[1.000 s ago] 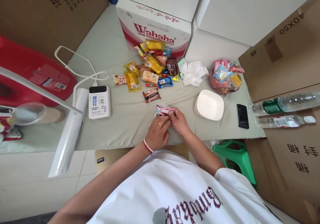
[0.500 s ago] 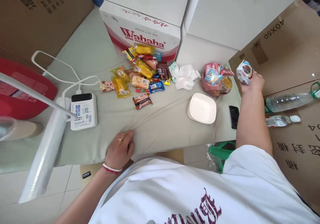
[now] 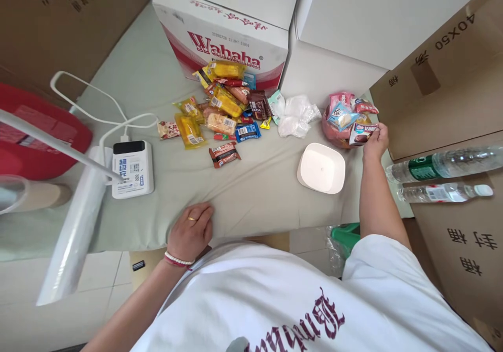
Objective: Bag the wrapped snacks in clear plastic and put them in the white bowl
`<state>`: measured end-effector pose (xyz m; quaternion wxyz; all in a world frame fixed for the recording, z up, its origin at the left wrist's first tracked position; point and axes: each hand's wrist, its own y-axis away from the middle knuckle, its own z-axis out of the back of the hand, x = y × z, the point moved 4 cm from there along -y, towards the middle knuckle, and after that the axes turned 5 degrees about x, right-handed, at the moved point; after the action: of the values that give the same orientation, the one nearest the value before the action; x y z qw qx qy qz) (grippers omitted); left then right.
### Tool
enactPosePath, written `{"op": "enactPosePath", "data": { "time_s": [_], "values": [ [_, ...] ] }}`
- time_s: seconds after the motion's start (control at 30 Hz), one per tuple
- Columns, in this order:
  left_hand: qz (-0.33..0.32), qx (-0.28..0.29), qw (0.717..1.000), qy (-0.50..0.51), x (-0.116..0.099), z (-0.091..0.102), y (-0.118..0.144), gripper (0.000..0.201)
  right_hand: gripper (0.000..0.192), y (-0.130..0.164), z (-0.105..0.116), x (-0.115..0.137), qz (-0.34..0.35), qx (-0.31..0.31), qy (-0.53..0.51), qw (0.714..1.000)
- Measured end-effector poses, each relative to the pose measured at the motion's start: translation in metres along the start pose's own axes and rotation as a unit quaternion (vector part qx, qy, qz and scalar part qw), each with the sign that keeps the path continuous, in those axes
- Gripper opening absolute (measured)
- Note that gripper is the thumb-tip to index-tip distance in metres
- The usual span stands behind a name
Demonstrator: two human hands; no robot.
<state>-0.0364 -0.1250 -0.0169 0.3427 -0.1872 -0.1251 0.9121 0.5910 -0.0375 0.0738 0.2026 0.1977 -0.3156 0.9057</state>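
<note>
- While the left hand (image 3: 190,231) rests curled on the tablecloth (image 3: 255,184), its hidden palm leaves its grip unclear.
- White container (image 3: 321,168), near the snack-filled bowl (image 3: 328,132).
- Wrapped snack (image 3: 360,133) at the bowl's near right side, pinched in the right hand (image 3: 376,140).

The one view looks out from my own head, facing forward and steeply down over my white shirt (image 3: 275,289) onto the table (image 3: 259,187). It is near enough to take in both forearms, my left fingers (image 3: 202,217) low and left of centre, my right fingers (image 3: 380,131) farther out to the right. It spans wide: a red container (image 3: 58,116) is cut off at its left edge, a large bottle (image 3: 451,162) at its right.
</note>
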Motion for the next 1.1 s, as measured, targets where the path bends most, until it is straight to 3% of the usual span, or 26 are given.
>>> {"op": "enactPosePath", "data": {
  "time_s": [0.13, 0.33, 0.6, 0.73, 0.83, 0.9, 0.97, 1.03, 1.1],
  "values": [
    [0.014, -0.008, 1.0, -0.004, -0.002, 0.0, 0.001, 0.04, 0.035, 0.002, -0.006, -0.008, -0.138, -0.052, -0.018, 0.989],
    [0.002, -0.006, 1.0, -0.018, -0.004, 0.001, 0.0, 0.039, 0.015, 0.019, 0.002, 0.004, -0.177, -0.125, 0.146, 0.965],
    [0.031, 0.002, 1.0, 0.004, 0.001, -0.005, 0.005, 0.043, 0.033, 0.019, 0.002, 0.016, -0.165, -0.064, 0.115, 0.978],
    [0.025, -0.003, 1.0, 0.014, 0.0, -0.003, 0.004, 0.04, 0.029, 0.035, 0.018, 0.023, -0.131, -0.114, 0.118, 0.978],
    [0.024, -0.006, 0.999, 0.023, 0.0, -0.002, 0.004, 0.037, 0.024, 0.058, 0.035, 0.047, -0.075, -0.146, 0.112, 0.98],
    [0.026, -0.006, 0.999, 0.023, -0.001, -0.002, 0.003, 0.034, 0.027, 0.073, 0.042, 0.072, -0.024, -0.113, 0.074, 0.991],
    [0.028, -0.004, 0.999, 0.02, -0.002, -0.003, 0.003, 0.031, 0.032, 0.082, 0.041, 0.103, 0.034, -0.042, 0.034, 0.998],
    [0.033, -0.002, 0.999, 0.021, -0.002, -0.003, 0.003, 0.028, 0.033, 0.084, 0.031, 0.135, 0.102, 0.056, 0.01, 0.993],
    [0.042, 0.005, 0.999, 0.025, -0.002, -0.004, 0.003, 0.027, 0.029, 0.081, 0.01, 0.164, 0.174, 0.168, 0.007, 0.97]
  ]
}}
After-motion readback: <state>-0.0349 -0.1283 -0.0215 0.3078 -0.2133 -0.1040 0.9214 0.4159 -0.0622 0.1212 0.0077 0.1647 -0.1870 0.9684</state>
